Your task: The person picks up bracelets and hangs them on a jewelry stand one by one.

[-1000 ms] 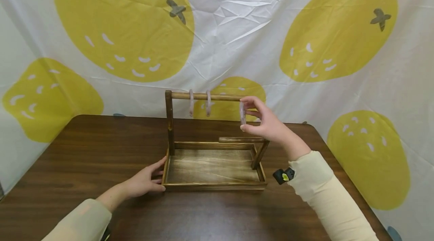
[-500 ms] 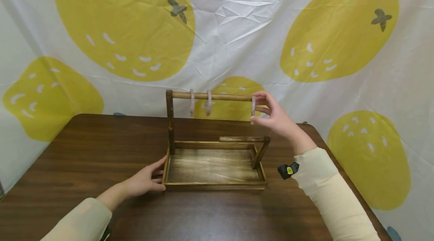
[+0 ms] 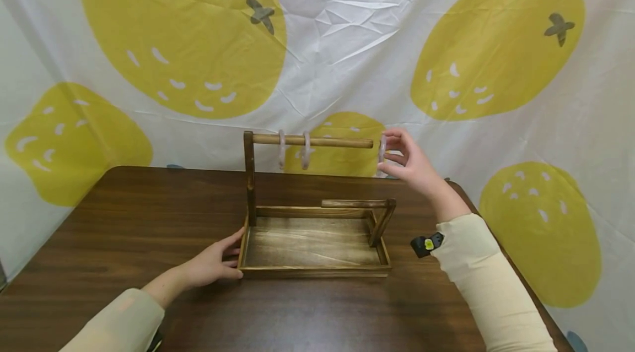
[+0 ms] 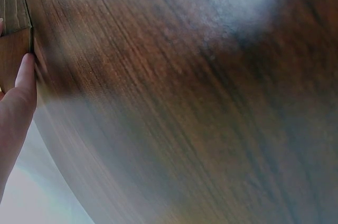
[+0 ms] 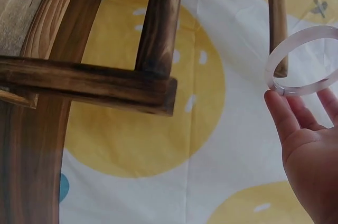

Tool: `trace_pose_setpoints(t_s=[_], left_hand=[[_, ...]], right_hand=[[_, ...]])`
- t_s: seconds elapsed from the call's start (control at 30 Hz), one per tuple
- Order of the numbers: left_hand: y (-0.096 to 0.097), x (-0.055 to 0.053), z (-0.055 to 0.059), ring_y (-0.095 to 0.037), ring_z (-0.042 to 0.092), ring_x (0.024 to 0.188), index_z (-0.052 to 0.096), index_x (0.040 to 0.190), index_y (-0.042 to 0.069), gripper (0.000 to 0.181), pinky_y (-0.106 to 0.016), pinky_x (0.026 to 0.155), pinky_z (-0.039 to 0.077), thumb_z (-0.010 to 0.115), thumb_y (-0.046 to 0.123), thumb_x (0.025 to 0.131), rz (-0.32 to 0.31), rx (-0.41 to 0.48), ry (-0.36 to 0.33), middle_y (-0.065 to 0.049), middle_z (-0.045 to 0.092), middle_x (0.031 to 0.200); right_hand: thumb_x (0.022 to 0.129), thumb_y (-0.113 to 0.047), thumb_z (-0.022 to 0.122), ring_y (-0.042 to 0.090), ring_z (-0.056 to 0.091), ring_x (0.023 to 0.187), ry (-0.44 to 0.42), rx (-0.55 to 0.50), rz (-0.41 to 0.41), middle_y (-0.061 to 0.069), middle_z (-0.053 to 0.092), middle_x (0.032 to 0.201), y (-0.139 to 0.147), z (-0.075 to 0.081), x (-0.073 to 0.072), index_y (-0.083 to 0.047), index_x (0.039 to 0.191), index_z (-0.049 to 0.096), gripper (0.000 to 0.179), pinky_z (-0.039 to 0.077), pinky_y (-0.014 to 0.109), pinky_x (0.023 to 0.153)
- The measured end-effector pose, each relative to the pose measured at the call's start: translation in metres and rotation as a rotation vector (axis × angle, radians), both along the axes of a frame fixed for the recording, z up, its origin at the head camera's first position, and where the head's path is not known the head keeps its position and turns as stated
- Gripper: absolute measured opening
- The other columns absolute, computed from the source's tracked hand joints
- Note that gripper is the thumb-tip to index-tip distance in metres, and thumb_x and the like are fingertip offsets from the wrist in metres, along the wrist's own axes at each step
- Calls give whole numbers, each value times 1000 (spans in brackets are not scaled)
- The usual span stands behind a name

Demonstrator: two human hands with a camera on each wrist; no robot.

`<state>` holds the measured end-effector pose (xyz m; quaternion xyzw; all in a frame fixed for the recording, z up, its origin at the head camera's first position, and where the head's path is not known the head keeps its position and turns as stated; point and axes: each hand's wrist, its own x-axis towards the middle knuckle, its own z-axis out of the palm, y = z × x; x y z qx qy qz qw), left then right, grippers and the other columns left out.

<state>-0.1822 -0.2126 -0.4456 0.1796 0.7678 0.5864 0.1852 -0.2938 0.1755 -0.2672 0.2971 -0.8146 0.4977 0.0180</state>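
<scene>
At the right of the head view, my right hand (image 3: 415,164) pinches a pale, translucent bangle (image 3: 382,149) between thumb and fingertips. The bangle is just off the free right end of the upper bar (image 3: 342,142) of a wooden jewelry stand (image 3: 317,271). In the right wrist view, the bar's end (image 5: 280,65) overlaps the ring's opening. Two similar bangles, a left one (image 3: 281,149) and a right one (image 3: 306,151), hang on that bar. My left hand (image 3: 210,264) rests against the left side of the stand's tray, its fingers fairly straight; the left wrist view shows one finger (image 4: 25,78) at the tray's edge.
A lower bar (image 3: 352,204) with nothing hung on it juts left from the stand's short right post (image 3: 382,224). The tall left post (image 3: 249,181) carries the upper bar. Under the stand is a brown wooden table (image 3: 163,203), with a lemon-patterned cloth (image 3: 347,38) behind.
My right hand has moved right, carrying the bangle along the upper bar and past its free end. The left hand, the stand and the two hanging bangles have stayed in place.
</scene>
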Motion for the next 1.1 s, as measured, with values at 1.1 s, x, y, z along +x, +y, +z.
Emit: trace_pose_setpoints(t_s=[1.1], left_hand=[[1,1,2,-54,30,129,-2,147,-6,97,-43,99,48,68,-2,79,9,-17,-20,-39,3,148]], right_hand=[[81,6,58,34,37,129,-75,61,0,22,35,131,-23,12,-30,2,136,28,63,30,47,114]])
